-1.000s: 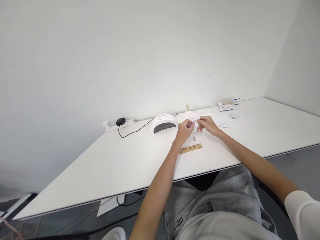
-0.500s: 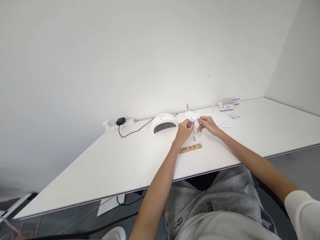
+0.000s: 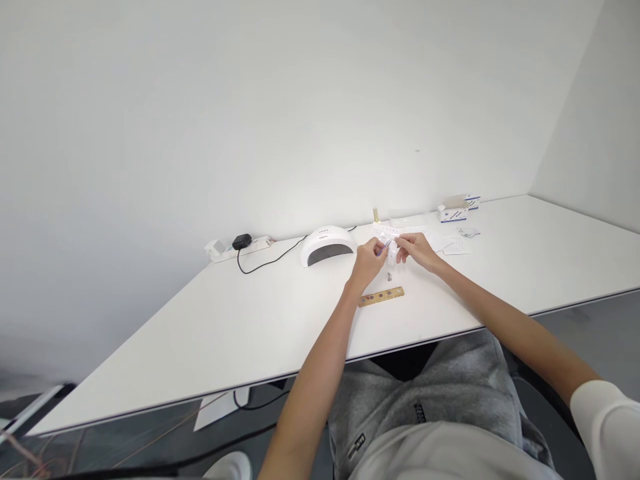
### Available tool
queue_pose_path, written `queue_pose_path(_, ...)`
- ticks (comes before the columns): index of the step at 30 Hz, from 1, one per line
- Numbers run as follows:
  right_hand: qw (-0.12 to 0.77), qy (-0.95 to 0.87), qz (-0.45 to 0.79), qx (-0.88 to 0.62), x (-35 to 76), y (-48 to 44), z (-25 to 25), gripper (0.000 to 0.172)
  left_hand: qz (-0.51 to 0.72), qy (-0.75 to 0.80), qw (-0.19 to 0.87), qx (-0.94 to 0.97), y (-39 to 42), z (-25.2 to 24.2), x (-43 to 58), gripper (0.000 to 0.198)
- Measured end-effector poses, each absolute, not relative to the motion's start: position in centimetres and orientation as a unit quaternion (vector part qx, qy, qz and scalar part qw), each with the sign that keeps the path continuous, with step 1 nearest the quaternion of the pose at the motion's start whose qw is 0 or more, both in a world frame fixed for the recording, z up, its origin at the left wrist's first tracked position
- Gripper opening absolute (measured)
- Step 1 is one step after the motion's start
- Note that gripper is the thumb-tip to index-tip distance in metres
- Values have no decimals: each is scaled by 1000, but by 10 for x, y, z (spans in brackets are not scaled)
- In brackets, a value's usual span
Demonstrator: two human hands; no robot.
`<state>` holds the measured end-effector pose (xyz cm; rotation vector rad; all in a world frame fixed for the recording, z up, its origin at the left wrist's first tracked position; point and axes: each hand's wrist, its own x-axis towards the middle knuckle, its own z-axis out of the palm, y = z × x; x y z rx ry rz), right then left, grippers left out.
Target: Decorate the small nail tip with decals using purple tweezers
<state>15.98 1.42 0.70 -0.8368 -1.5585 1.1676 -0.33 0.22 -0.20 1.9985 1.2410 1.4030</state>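
Observation:
My left hand (image 3: 369,259) is closed in a pinch around a slim purple-blue item (image 3: 384,249), whose exact kind I cannot make out. Close beside it, my right hand (image 3: 416,250) has thumb and forefinger pressed together at the edge of a small clear plastic piece (image 3: 392,255) between the hands. The fingers partly hide that piece. Below the hands, a small shiny metal piece (image 3: 389,277) lies on the white table. Nearer to me is a yellow-brown strip (image 3: 381,297) with a row of dark round spots, partly behind my left wrist.
A white dome-shaped nail lamp (image 3: 327,245) stands left of the hands. Further left are a black power adapter (image 3: 242,242) and a white power strip (image 3: 255,247). Printed sheets (image 3: 454,245), a small clear packet (image 3: 469,232) and an open box (image 3: 453,212) lie to the right.
Both hands stay in nearly the same place. The clear plastic between them has shifted slightly, and more of the printed sheet behind shows.

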Motion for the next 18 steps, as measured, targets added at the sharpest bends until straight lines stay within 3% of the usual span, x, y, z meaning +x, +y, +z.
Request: queue_pose_path(18,503,-580,549,-331,159,18,0,40,514,456,227,690,2,0,-1,17)
